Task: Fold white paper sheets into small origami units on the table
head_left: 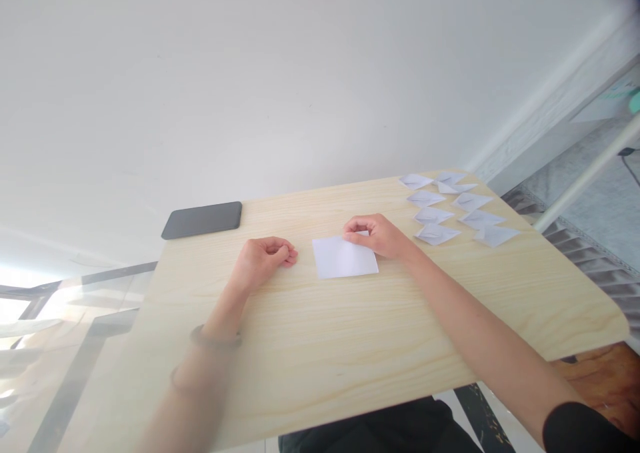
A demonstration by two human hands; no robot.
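Note:
A white square sheet of paper (344,257) lies flat on the light wooden table (350,346). My right hand (379,235) rests at the sheet's far right corner, fingers curled and pinching its edge. My left hand (265,259) lies on the table just left of the sheet, fingers curled into a loose fist with nothing visible in it, not touching the paper. A bracelet sits on my left wrist.
Several folded white paper pieces (457,209) lie in rows at the table's far right corner. A dark grey phone (203,219) lies flat at the far left edge. A white wall stands behind the table; a stair rail runs at the right.

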